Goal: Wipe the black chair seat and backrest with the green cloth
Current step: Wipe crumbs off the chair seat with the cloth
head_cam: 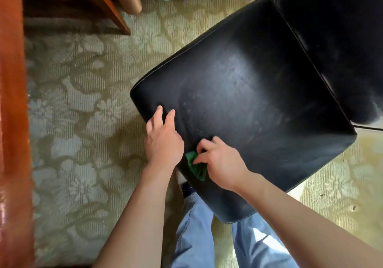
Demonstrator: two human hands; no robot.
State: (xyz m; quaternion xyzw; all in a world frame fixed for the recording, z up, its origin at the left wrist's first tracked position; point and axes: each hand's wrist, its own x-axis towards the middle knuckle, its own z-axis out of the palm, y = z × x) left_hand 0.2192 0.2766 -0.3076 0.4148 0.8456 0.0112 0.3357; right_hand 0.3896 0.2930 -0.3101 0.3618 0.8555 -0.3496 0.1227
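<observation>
Green cloth pinched by right hand fingers on seat edge; left hand spread flat beside.

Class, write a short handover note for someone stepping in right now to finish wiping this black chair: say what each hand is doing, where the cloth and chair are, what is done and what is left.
Left hand: open, fingers spread flat on the near front corner of the chair seat, steadying it.
Right hand: closed on the green cloth, bunched up and pressed on the seat's near edge.
Chair stands on the patterned carpet; backrest is at the far right.
Done: hard to tell; dusty smears show across the middle of the seat.
Left: wipe the seat across, then the backrest.
</observation>
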